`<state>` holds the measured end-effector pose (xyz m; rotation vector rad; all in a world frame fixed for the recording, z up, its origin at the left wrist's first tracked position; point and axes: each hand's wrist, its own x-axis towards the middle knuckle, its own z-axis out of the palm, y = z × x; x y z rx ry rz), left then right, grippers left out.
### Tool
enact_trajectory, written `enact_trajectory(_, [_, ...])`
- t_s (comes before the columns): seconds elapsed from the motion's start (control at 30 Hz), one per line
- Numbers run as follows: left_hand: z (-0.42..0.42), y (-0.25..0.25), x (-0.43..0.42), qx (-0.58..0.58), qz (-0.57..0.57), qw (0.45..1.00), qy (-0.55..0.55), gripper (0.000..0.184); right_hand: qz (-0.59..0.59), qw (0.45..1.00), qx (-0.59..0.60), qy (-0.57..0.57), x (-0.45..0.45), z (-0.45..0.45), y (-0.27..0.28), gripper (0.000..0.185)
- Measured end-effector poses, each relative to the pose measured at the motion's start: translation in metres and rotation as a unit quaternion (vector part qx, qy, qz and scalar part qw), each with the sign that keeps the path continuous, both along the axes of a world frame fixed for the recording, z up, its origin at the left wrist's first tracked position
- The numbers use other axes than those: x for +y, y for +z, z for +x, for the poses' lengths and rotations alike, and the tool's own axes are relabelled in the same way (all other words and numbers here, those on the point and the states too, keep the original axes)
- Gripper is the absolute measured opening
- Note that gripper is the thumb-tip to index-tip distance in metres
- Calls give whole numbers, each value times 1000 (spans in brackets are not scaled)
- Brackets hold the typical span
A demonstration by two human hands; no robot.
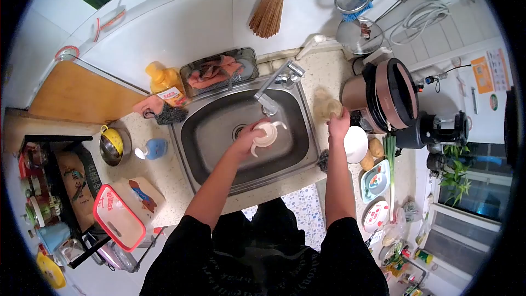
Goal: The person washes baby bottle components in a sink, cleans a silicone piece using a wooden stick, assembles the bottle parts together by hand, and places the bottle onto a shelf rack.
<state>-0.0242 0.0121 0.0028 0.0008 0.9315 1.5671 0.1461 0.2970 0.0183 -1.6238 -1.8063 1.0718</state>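
Over the sink basin [192, 131], my left hand [246, 141] grips a white ring-shaped piece with two curved handles [267, 134], like the handled collar of a baby cup. To the right of the sink, my right hand [338, 125] has its fingers closed around a see-through, yellowish cup or bottle [327, 107] above the counter. Its exact shape is hard to make out. Just beside my right hand is a white bowl [356, 145]. The faucet [267, 103] reaches over the basin behind my left hand; I cannot tell whether water runs.
Left of the sink are a yellow detergent bottle [167, 85], a metal bowl [112, 148], a small blue bottle [156, 148] and a red-rimmed container [118, 219]. A rice cooker [364, 96], potatoes [376, 147], green onions [390, 159] and a light blue dish [376, 182] occupy the right counter.
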Motion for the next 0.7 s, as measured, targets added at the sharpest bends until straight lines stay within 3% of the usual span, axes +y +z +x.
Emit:
enact_trajectory(0.03, [-1, -5, -3, -38, 28, 999, 15, 63, -104, 993, 59, -21, -5, -8, 14, 58])
enact_trajectory(0.13, [-2, -2, -11, -87, 57, 994, 43, 65, -204, 962, 176, -33, -1, -15, 6, 52])
enact_trajectory(0.3, [5, 9, -40, -52, 1, 995, 86, 66, -114, 971, 177, 113, -44, -35, 13, 49])
enact_trajectory(0.37, [6, 7, -62, -52, 15, 993, 101, 66, -146, 974, 24, 169, -75, -57, 47, 46])
enact_trajectory(0.5, [13, 12, -103, -50, -11, 993, 107, 72, 8, 931, -81, 355, -91, -87, -10, 54])
enact_trajectory(0.57, [23, 2, -123, -40, -20, 991, 126, 72, 17, 912, -113, 394, -101, -106, -3, 58])
enact_trajectory(0.6, [25, 12, -132, -40, -18, 992, 119, 71, -22, 896, -138, 421, -99, -115, 3, 70])
enact_trajectory(0.7, [35, 27, -152, -56, -30, 990, 125, 72, 33, 867, -103, 486, -92, -124, 10, 81])
